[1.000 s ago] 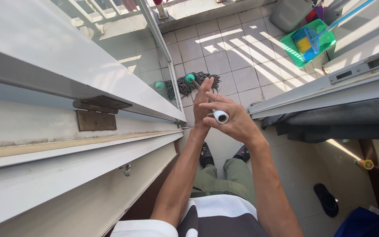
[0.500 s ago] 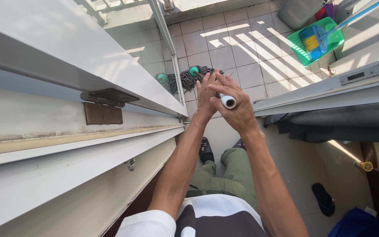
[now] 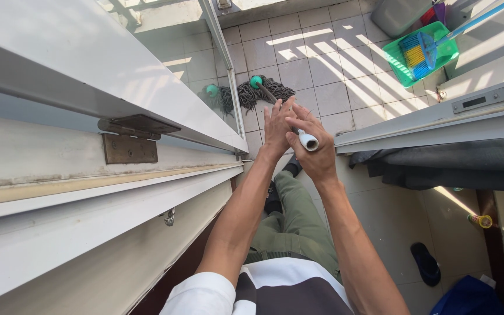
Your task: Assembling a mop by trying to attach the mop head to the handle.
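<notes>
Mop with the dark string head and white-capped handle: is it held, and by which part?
Yes. The right hand grips the grey mop handle at its white-capped top end; the left hand lies open against it, just below.

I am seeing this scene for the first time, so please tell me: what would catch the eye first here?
In the centre, the right hand grips the white end of a mop handle, with the left hand open beside it. Below them, the dark mop head lies on the sunlit tiled floor. At upper right, a green basin holds a blue brush.
</notes>
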